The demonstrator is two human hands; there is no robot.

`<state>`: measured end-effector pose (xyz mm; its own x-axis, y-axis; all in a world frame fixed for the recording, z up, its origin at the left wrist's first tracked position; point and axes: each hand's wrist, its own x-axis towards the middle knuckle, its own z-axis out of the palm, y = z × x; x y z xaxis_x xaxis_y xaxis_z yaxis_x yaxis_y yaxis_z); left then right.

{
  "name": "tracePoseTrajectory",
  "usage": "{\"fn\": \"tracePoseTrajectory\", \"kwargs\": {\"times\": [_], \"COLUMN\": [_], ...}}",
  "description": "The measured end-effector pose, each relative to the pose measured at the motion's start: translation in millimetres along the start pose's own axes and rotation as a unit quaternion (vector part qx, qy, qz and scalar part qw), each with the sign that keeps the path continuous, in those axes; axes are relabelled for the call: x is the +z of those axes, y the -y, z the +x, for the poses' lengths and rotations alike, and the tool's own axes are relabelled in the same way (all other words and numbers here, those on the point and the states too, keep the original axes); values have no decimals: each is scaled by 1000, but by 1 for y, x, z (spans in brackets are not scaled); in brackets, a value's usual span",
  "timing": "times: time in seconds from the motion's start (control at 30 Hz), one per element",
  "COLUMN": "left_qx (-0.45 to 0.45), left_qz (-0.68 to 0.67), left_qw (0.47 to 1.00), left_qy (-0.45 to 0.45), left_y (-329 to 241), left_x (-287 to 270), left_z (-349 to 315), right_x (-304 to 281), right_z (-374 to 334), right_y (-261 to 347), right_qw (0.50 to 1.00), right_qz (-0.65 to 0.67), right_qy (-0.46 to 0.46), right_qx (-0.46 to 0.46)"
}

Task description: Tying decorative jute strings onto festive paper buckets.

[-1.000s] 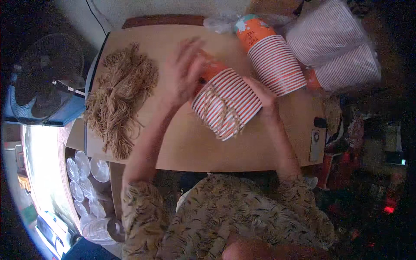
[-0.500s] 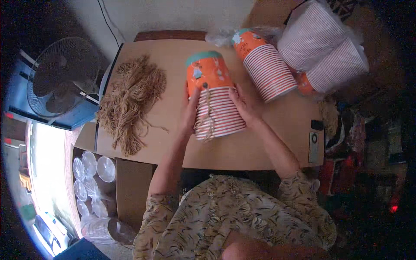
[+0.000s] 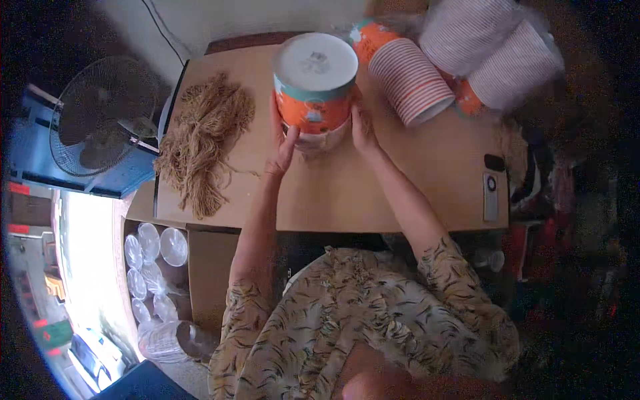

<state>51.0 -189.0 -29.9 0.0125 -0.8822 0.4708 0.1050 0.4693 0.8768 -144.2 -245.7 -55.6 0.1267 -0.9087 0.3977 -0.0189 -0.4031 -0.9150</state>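
While cupping an orange cup stack [image 3: 312, 100] from both sides, holds left grip [image 3: 283, 148] and right grip [image 3: 363, 127] apart, curved against its wall, tipping the white base [image 3: 315, 61] up over the surface [image 3: 400, 208]. Has twine [image 3: 203, 143] there at left, striped cups [image 3: 410, 81] and bagged stacks [image 3: 477, 41] at right; beyond, at far left, a fan [image 3: 103, 117].

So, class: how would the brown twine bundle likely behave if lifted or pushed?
The brown twine bundle would probably droop when lifted, since it looks stringy and loosely splayed. Pushed, it seems unlikely to roll, being spread irregularly.
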Motion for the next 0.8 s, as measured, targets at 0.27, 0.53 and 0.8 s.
{"fn": "tracePoseTrajectory", "kwargs": {"times": [0.27,0.53,0.8], "left_qx": [-33,-41,-120], "left_qz": [18,149,70], "left_qw": [999,959,982], "left_qy": [5,-236,-126], "left_y": [13,34,46], "left_x": [6,-17,42], "left_z": [-6,-78,-92], "right_x": [19,-64,-126], "right_z": [1,-66,-112], "right_y": [-13,57,46], "right_qw": [987,997,968], "right_qz": [84,-8,-81], "right_qy": [-88,-56,-201], "right_qx": [-109,50,129]}}
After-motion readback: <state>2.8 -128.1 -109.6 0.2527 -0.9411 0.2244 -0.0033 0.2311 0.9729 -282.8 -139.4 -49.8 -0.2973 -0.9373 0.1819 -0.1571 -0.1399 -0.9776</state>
